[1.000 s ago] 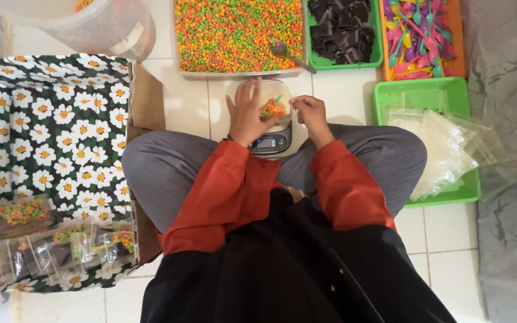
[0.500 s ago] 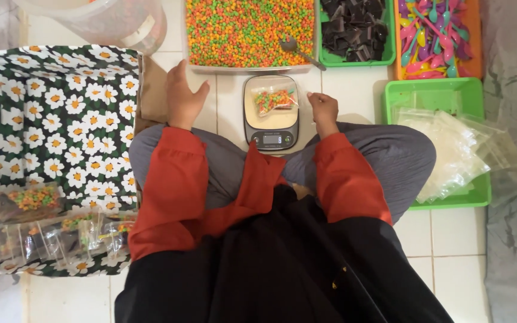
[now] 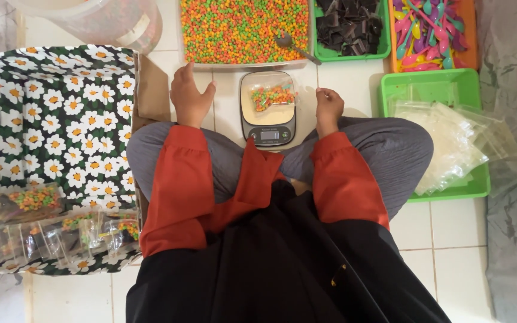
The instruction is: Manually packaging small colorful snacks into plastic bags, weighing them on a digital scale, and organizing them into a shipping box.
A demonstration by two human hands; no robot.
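Green tray (image 3: 330, 55) of dark chocolate pieces (image 3: 349, 24) top centre, orange tray (image 3: 390, 36) of coloured plastic spoons (image 3: 431, 27) beside it. Below: green tray (image 3: 432, 87) of clear plastic bags (image 3: 450, 143). Left: daisy-print cloth (image 3: 49, 119), filled packets (image 3: 37, 224) on its near edge. Clear tub (image 3: 100, 21) top left. White tiled floor (image 3: 438, 233).

There is one camera, on the person's head. It looks straight down, from close above, at the lap, the kitchen scale (image 3: 268, 107) and the white tiled floor (image 3: 438, 233) in front.
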